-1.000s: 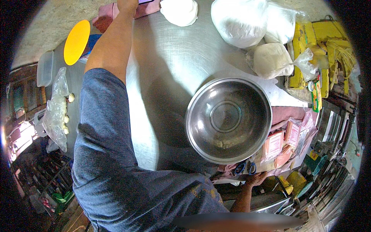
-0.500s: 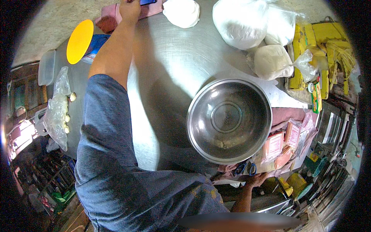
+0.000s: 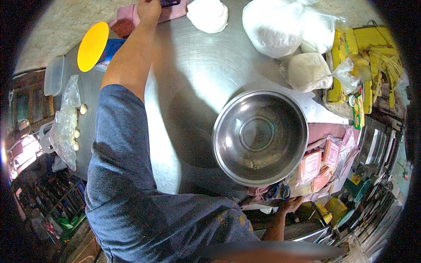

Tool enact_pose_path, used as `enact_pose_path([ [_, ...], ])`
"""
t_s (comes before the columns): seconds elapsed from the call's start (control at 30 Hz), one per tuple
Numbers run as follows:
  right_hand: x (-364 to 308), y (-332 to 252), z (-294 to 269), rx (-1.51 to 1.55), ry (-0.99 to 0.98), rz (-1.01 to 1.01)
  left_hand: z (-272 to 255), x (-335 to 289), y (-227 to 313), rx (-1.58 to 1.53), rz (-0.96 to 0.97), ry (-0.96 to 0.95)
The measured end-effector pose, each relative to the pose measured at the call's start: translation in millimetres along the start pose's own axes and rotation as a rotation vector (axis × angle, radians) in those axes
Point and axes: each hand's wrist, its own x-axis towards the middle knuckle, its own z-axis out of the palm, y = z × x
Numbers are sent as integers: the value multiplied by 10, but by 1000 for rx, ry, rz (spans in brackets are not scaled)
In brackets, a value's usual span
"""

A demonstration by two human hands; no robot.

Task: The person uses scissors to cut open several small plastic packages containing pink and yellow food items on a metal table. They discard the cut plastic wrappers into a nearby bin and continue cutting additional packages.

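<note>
- Phone [image 3: 170, 2], or something very like one, sitting on a pink cloth [image 3: 169, 12] at the far left of the desk [image 3: 197, 61]. We've only got the head view, so what's actually changed?

- Not much tbh. The screen looked bluish half a second ago, now it's dark with a purple tint. Everything slid a touch too, probably just the head moving. The left hand [image 3: 149, 9] is right by the phone, same as before.

- Holding it?

- Can't tell. The fingers get cut off at the far side, so that grip could be loose or closed on it.

- And the right hand [image 3: 290, 204]?

- Parked at the near right edge, just beside the blue-handled scissors [image 3: 272, 192]. Hasn't budged. Fingers seem to rest there, but I can't tell if that grip is clenched on anything.

- So what does it mean for the work?

- My read: the phone's getting all the attention. The metal bowl [image 3: 234, 125] sits open side up with neither hand on it, packets [image 3: 309, 165] to its right. The white bags [image 3: 272, 28] at the far right are untouched too.
</note>
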Motion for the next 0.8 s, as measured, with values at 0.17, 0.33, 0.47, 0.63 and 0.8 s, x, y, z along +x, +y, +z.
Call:
enact_pose_path([
  [0.17, 13, -55, -28, 35, -41, 35, 17, 44, 47, 77, 18, 14],
  [0.33, 17, -43, -41, 56, 53, -93, 77, 8, 135, 19, -2, 5],
  [0.47, 33, -56, -32, 41, 43, -123, 120, -17, 148, -79, -61, 3],
  [0.63, 40, -160, -82, 8, -4, -85, 105, -1, 87, 4, -30, 36],
  [0.8, 13, -193, -78, -1, -44, 13, -1, -95, 64, -26, 36, 4],
])
